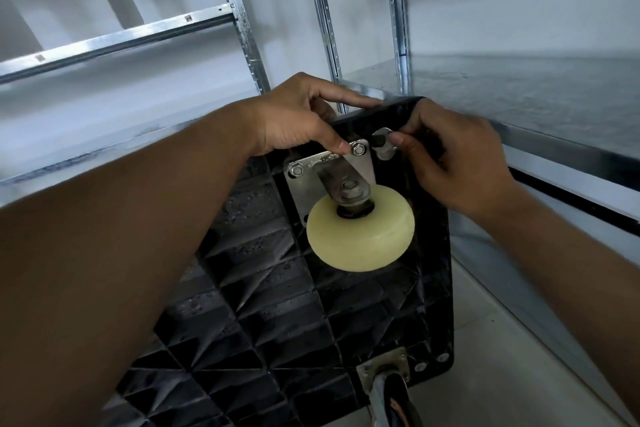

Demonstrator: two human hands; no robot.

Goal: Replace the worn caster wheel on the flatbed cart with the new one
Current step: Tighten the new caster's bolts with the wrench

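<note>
- While standing on edge beside metal shelving (pixel 242 17), the flatbed cart (pixel 277 305) is showing its ribbed underside.
- The left hand (pixel 298 114) is gripping the cart's top edge.
- The right hand (pixel 457 163) is pinching a small silvery fastener (pixel 382 146) beside the mounting plate (pixel 362 163).
- The cream caster wheel (pixel 360 232) is sitting mounted on that plate.

Left hand (pixel 294 118) gripping cart (pixel 277 288) edge, right hand (pixel 450 163) pinching fastener (pixel 382 142), cream wheel (pixel 360 232)
</note>
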